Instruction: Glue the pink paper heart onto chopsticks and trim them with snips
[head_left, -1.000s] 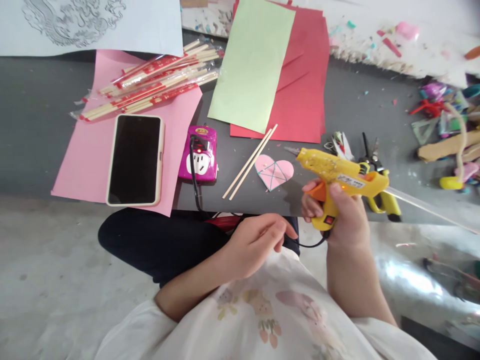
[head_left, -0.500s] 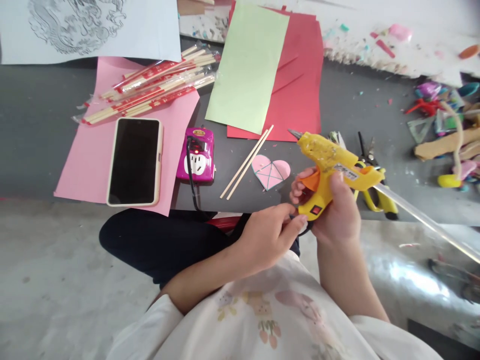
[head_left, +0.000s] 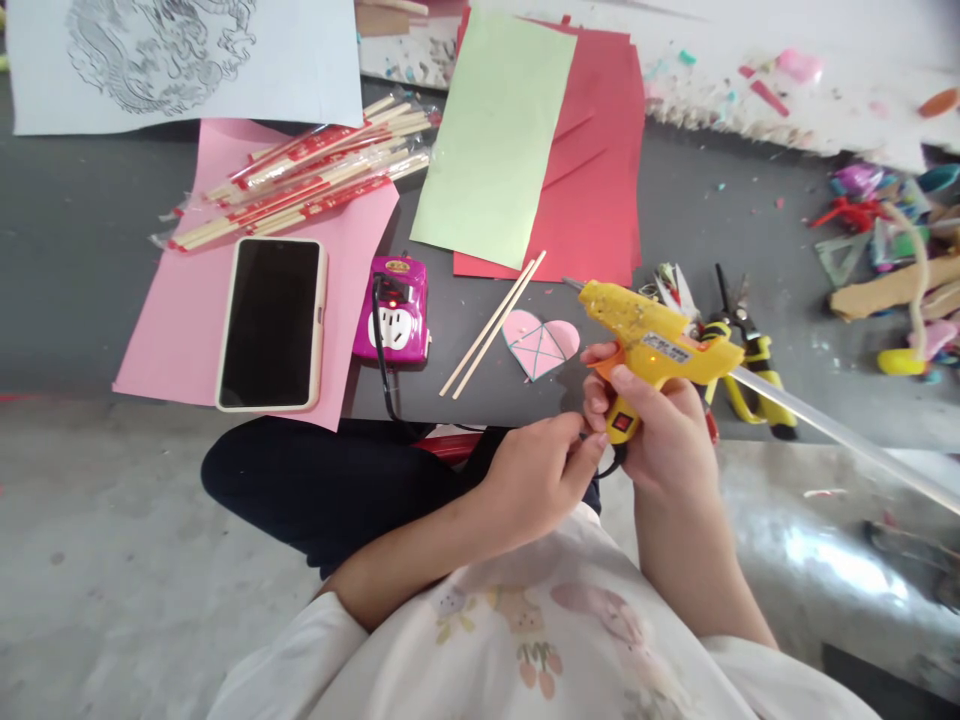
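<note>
My right hand (head_left: pixel 671 430) is closed around the handle of a yellow hot glue gun (head_left: pixel 649 330), its thumb on the near side and fingers by the orange trigger. The nozzle points left and away, and a long clear glue stick (head_left: pixel 840 430) juts from the back. At the handle's lower end, the thumb and fingers of my left hand (head_left: pixel 544 470) are pressed together; what they pinch, if anything, is hidden. Just beyond the hands lies a pink paper heart (head_left: pixel 541 342) with dark crossing lines. Two bare chopsticks (head_left: pixel 493 325) rest left of it.
A purple power socket (head_left: pixel 401 310) with a black cord stands left of the chopsticks. A phone (head_left: pixel 271 325) and wrapped chopsticks (head_left: pixel 300 180) lie on pink paper (head_left: pixel 169 325). Behind are green paper (head_left: pixel 495 130) and red paper (head_left: pixel 600 190). Pliers (head_left: pixel 757 370) lie at right.
The glue gun has shifted slightly left and tipped in my right hand, bringing its nozzle lower and closer to the heart. My left hand stays nearly where it was.
</note>
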